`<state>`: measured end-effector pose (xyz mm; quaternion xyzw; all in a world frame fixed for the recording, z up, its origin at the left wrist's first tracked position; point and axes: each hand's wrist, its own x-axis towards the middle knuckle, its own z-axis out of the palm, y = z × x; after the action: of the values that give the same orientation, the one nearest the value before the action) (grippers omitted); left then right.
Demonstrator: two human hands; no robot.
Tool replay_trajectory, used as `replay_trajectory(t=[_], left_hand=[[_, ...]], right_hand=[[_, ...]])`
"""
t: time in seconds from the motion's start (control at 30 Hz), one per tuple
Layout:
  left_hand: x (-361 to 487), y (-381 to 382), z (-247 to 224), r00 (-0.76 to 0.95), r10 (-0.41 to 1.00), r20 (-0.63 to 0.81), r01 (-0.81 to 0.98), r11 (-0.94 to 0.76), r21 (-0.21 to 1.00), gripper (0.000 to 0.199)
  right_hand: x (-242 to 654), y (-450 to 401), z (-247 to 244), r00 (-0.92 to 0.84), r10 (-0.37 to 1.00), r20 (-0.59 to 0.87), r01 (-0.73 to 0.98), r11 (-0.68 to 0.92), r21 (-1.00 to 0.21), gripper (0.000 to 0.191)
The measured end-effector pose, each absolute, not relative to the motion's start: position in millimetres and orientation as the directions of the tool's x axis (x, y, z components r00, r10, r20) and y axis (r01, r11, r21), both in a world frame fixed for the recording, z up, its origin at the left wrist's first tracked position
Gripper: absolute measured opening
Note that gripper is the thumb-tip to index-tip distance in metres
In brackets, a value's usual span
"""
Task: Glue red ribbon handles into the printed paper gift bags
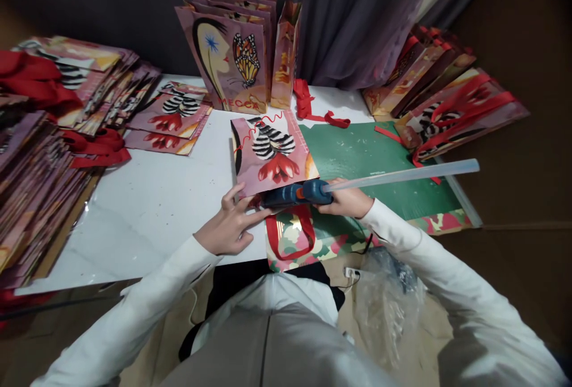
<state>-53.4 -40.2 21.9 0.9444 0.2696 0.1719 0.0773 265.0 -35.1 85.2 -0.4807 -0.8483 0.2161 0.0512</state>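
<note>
A flat purple paper bag [274,154] with a striped-and-red flower print lies in front of me, its near edge lifted a little. My left hand [230,223] is at that edge with fingers stretched and spread, fingertips touching the bag's mouth. My right hand [346,199] is closed around a blue glue gun [288,195], its nozzle end pointing left into the bag's mouth. From the gun's back a long translucent glue stick [411,173] sticks out to the right. A thin red cord [263,127] lies across the bag. The nozzle tip is hidden near my left fingers.
Upright printed bags [235,59] stand at the back. Stacks of flat bags [49,178] with red ribbons [100,145] fill the left side. More bags [465,110] lean at the right. A green board [357,151] lies under the work, beside a camouflage-patterned bag [292,235].
</note>
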Motion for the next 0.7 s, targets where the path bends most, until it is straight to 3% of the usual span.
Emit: replay_trajectory(t=[0.2,0.7], left_hand=[[-52.7,-41.5,22.6,0.795,0.539,0.28,0.488,-0.841,0.233,0.071],[-44.6,-43.0,21.1,0.762,0.582,0.283,0.54,-0.813,0.218,0.06]], right_hand=[[270.1,-37.3,88.8,-0.525,0.844,-0.112,0.798,0.442,-0.411,0.013],[283.3,-43.5,95.5,-0.478,0.859,-0.184,0.81,0.35,-0.47,0.019]])
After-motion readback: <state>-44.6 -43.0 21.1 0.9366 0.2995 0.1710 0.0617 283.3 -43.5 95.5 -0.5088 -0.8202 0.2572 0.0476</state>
